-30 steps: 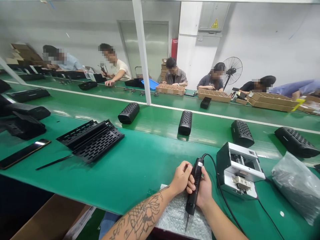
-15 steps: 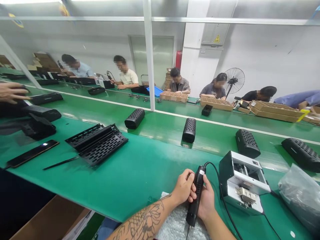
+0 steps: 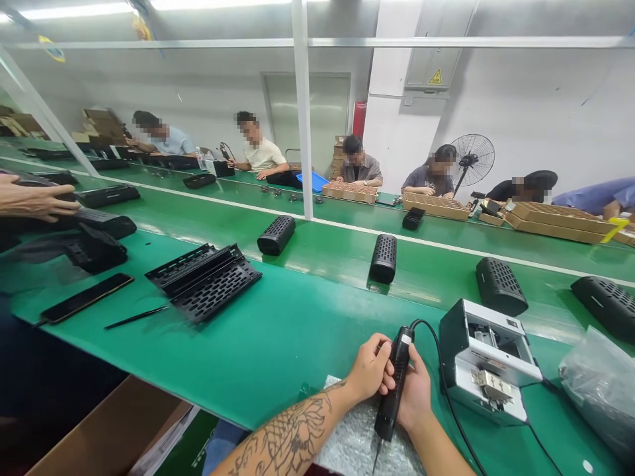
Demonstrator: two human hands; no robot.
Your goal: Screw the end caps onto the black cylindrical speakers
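Observation:
A black electric screwdriver is upright between my hands near the front edge of the table, its thin bit pointing down and its cord leaving the top. My right hand cups it from the right, palm behind the body. From the left, my left hand presses curled fingers against its side. Below the tool lies a sheet of clear bubble wrap, partly covered by my forearms. Just right of my hands stands a white and black screw feeder, with the cord passing in front of it.
Black perforated housings sit along the green conveyor. An opened perforated shell, a thin black rod and a phone lie left. A clear plastic bag is far right. A co-worker's hand holds a dark part; several people sit opposite.
The camera view has turned slightly left, so the scene sits a little further right. Both hands keep the same hold on the screwdriver. The co-worker's hand at left has shifted slightly.

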